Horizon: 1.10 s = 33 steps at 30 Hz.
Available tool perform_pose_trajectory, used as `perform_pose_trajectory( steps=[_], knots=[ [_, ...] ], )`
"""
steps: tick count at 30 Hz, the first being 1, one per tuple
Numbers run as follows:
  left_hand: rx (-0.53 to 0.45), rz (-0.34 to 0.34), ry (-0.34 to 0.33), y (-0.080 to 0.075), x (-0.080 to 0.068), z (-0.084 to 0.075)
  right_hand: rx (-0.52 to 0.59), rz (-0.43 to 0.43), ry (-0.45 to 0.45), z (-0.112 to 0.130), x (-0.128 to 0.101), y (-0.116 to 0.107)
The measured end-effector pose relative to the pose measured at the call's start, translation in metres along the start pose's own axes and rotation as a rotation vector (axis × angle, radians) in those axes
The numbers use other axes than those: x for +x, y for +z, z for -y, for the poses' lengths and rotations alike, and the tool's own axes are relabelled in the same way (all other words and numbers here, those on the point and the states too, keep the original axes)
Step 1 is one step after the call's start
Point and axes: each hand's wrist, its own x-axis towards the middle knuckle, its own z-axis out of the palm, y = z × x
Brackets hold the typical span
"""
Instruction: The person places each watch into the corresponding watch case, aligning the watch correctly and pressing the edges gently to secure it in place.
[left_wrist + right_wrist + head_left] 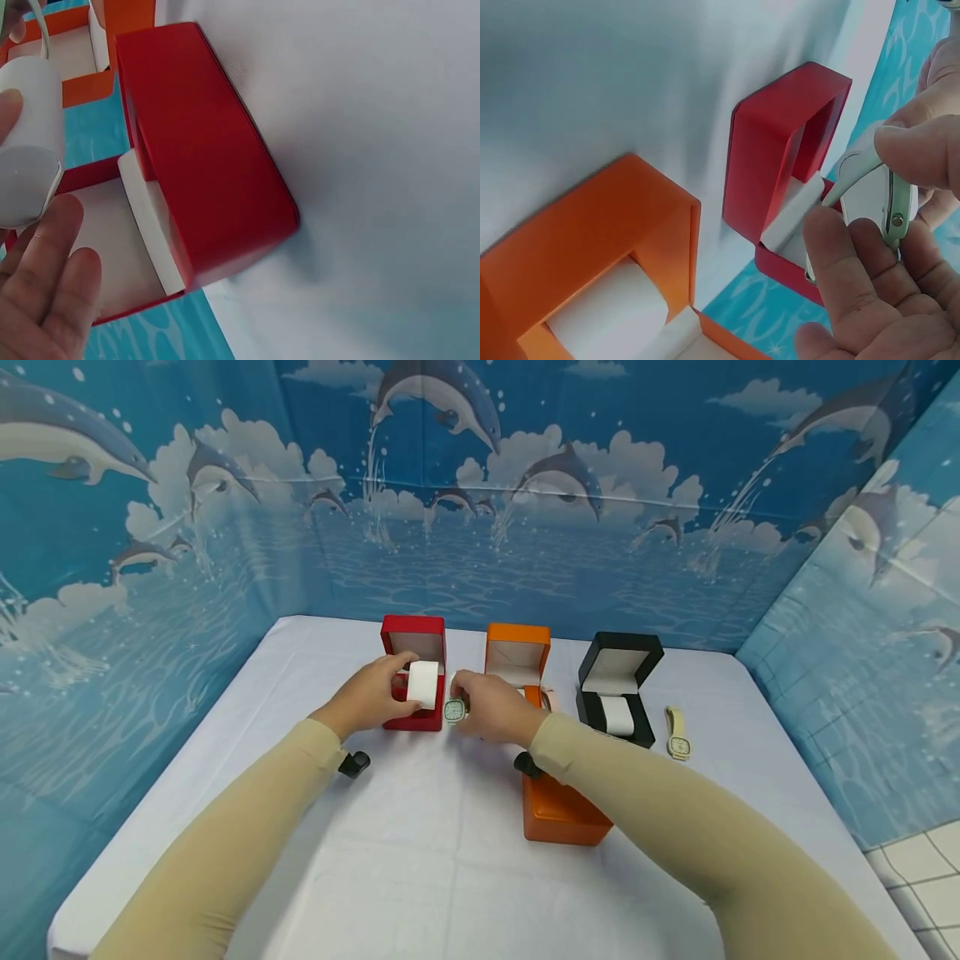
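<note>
My left hand [369, 695] grips a white watch cushion [423, 685] between thumb and fingers, over the opened red watch box [413, 624]. In the left wrist view the cushion's flat end faces the camera, above the box's pale interior. Just right of it, my right hand [497, 708] pinches a pale green watch [454, 710] with a squarish face. The right wrist view shows the watch [900, 214] side-on, its curved strap held between thumb and fingers and overlapping the cushion behind it.
An opened orange box [517, 633] stands partly behind my right hand, a pinkish strap [551, 700] beside it. An opened black box [647, 729] holds a white cushion [618, 716]. Right of it lies a yellow watch [678, 747]. Another orange box [564, 822] sits under my right forearm.
</note>
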Motion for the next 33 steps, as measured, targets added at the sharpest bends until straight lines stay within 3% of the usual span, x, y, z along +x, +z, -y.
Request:
perform_pose_trajectory(
  steps=[15, 26, 33],
  knots=[
    [-0.019, -0.003, 0.072, 0.008, -0.002, -0.008, 0.052, -0.020, -0.036, -0.002, -0.006, -0.002],
    [0.007, -0.011, 0.092, 0.008, -0.007, -0.022, 0.110, -0.013, -0.058, -0.004, -0.014, -0.008],
    [-0.036, -0.012, 0.100, 0.008, -0.012, -0.030, 0.124, -0.018, -0.049, -0.007, -0.019, -0.011]
  ],
)
